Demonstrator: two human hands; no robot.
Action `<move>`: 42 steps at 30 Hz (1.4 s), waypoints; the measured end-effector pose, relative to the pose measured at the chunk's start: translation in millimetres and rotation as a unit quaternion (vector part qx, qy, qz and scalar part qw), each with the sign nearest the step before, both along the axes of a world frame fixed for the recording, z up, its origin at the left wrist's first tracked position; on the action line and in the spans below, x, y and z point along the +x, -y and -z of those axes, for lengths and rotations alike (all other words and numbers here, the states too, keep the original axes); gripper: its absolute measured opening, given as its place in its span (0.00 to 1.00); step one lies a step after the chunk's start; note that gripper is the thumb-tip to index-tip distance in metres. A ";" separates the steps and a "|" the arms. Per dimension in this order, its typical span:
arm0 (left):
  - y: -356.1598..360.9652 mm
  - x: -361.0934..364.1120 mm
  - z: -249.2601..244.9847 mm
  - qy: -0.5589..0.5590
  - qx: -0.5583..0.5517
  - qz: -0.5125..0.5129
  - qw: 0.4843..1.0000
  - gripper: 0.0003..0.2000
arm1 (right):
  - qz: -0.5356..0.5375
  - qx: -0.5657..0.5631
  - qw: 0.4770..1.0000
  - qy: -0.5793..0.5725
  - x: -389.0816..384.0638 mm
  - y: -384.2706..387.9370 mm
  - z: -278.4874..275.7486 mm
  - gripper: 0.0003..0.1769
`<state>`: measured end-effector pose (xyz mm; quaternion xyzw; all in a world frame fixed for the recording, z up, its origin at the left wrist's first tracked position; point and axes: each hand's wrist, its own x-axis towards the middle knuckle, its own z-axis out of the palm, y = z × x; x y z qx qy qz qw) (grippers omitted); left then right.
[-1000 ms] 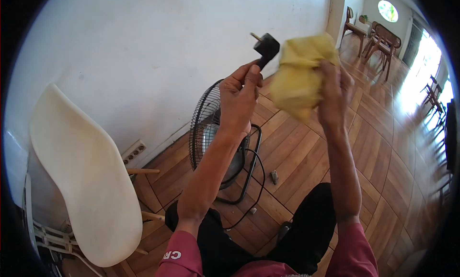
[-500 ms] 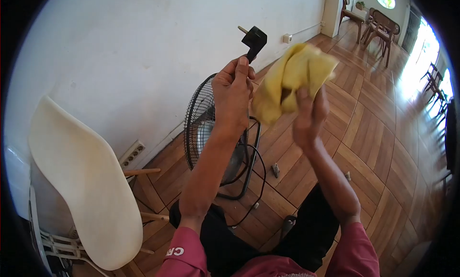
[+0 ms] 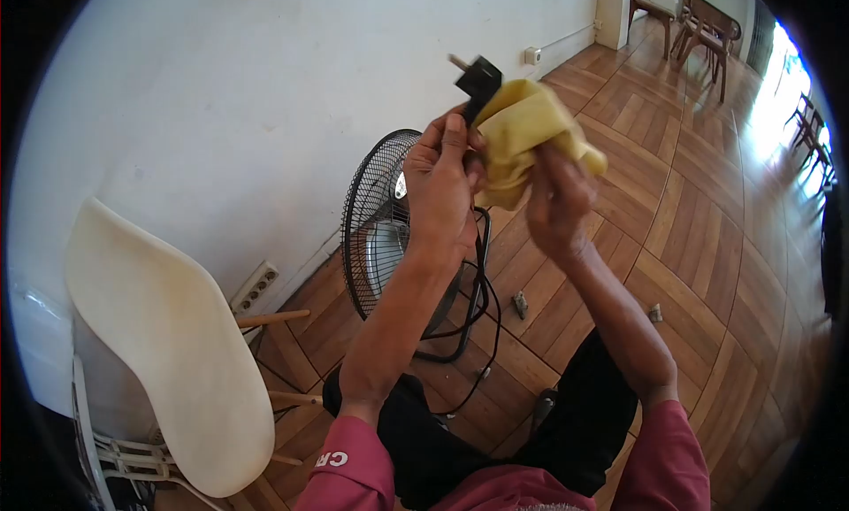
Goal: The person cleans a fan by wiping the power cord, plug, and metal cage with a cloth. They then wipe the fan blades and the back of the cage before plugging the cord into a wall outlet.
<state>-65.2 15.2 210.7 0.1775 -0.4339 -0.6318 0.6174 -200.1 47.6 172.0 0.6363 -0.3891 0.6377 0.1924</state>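
Observation:
A black power plug [image 3: 480, 79] with its prongs to the upper left is held upright in my left hand [image 3: 442, 179], fingers closed round its lower end. My right hand [image 3: 562, 197] grips a yellow cloth [image 3: 528, 126], bunched and slightly blurred, which now lies against the plug's right side and close to my left fingers. Behind my left forearm a black wire-caged fan [image 3: 376, 219] stands on the floor by the wall. A black cord [image 3: 497, 334] loops down beside its frame.
A cream chair [image 3: 177, 334] stands at the left, near a power strip [image 3: 256, 288] on the wall. A wall socket [image 3: 531, 56] is further back. Small grey pieces [image 3: 520, 305] lie on the wooden floor. Wooden chairs [image 3: 707, 35] stand at the far right.
My right hand has brought the yellow cloth left, up against the plug. The plug has shifted slightly right and down in my left hand. The camera view has tilted a little.

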 end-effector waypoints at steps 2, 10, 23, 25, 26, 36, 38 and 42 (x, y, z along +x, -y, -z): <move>-0.5 1.1 -0.4 -0.037 -0.013 0.015 0.999 0.12 | -0.088 0.008 0.986 0.141 -9.1 3.2 -9.7 0.14; -20.9 -30.6 16.8 -0.004 -0.083 0.052 0.995 0.13 | -0.309 0.039 0.896 0.316 11.3 -12.4 -28.8 0.24; -20.3 -20.3 11.8 0.232 -0.124 0.046 0.964 0.12 | -0.412 0.136 0.821 0.371 -14.3 -10.1 -23.3 0.15; -23.0 -12.8 2.4 0.432 -0.211 -0.056 0.875 0.15 | -0.355 0.122 0.849 0.373 -16.5 -2.1 -14.5 0.14; -25.4 -6.6 -4.8 0.478 -0.245 -0.141 0.832 0.16 | -0.331 0.120 0.851 0.389 -16.0 -0.4 -15.5 0.15; -28.7 -28.7 -51.0 0.616 -0.373 -0.178 0.671 0.21 | -0.245 0.162 0.892 0.344 -15.8 -0.7 -18.0 0.23; -26.1 -26.8 -51.6 0.595 -0.388 -0.188 0.679 0.18 | -0.271 0.180 0.869 0.372 -19.9 0.8 -15.5 0.24; -10.8 -7.2 -65.7 0.524 -0.418 -0.256 0.697 0.16 | -0.367 0.183 0.768 0.492 -28.5 5.4 -9.2 0.23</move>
